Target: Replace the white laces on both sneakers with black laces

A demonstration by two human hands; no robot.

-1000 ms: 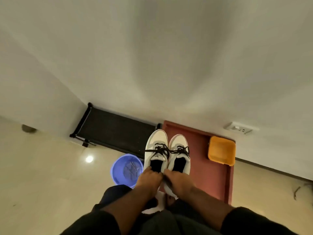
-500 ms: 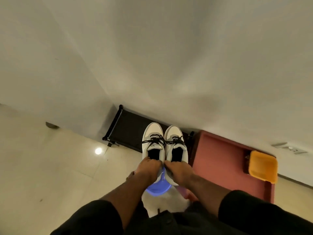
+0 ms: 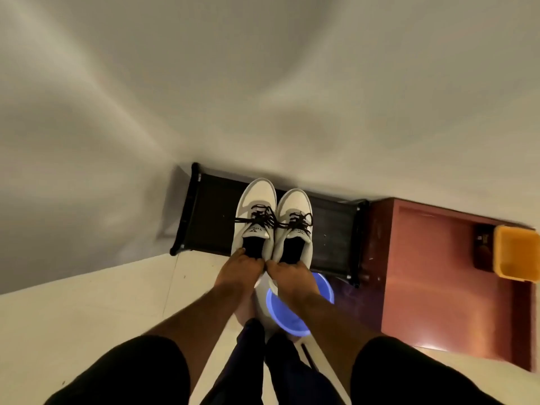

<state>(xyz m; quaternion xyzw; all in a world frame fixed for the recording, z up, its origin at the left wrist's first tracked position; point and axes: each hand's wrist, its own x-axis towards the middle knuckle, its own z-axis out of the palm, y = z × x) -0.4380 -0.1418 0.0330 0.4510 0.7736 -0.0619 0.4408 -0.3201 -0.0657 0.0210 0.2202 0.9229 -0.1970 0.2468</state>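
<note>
Two white sneakers are held side by side in the air, toes pointing away from me, both threaded with black laces (image 3: pixel 267 218). My left hand (image 3: pixel 238 271) grips the heel of the left sneaker (image 3: pixel 257 200). My right hand (image 3: pixel 289 274) grips the heel of the right sneaker (image 3: pixel 293 206). The fingers of both hands curl over the heel collars. The sneakers hang above a low black rack (image 3: pixel 210 211) that stands against the wall. No white laces are in view.
A blue plastic basin (image 3: pixel 324 287) sits on the pale tiled floor below my right wrist. A red mat (image 3: pixel 438 273) lies to the right, with an orange tub (image 3: pixel 515 252) at its far edge. My dark-clothed legs fill the bottom of the view.
Both hands have carried the pair of sneakers leftwards, from over the red mat to over the black rack. The blue basin now shows under my right wrist.
</note>
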